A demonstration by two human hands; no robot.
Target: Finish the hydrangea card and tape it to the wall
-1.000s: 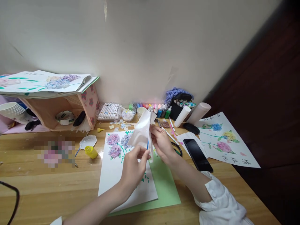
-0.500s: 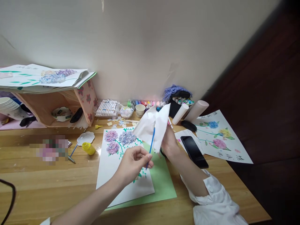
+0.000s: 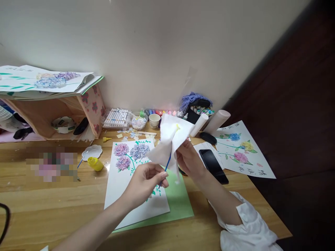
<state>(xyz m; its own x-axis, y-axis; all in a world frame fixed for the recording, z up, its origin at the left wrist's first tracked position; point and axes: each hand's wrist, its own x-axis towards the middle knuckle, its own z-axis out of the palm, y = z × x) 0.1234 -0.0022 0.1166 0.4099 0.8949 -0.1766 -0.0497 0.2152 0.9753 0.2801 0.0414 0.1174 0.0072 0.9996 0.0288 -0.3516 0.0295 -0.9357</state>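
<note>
My left hand pinches the lower part of a thin blue-handled paintbrush, its fingers closed. The brush's upper end disappears into a white tissue. That tissue is gripped by my right hand and folded around the brush; a yellow stain shows near its top. Beneath both hands lies a white sheet with hydrangea flowers, pink, purple and blue blooms on green stems. It rests on a pale green sheet. The brush tip is hidden in the tissue.
Left of the sheet stand an opened yellow paint bottle and a white flower-shaped palette. Behind are markers, a paper cup and paper scraps. A black phone and another flower picture lie on the right.
The tissue has turned and folded over in my right hand, so its yellow stain now shows. My left hand still holds the brush. The whole view has shifted slightly.
</note>
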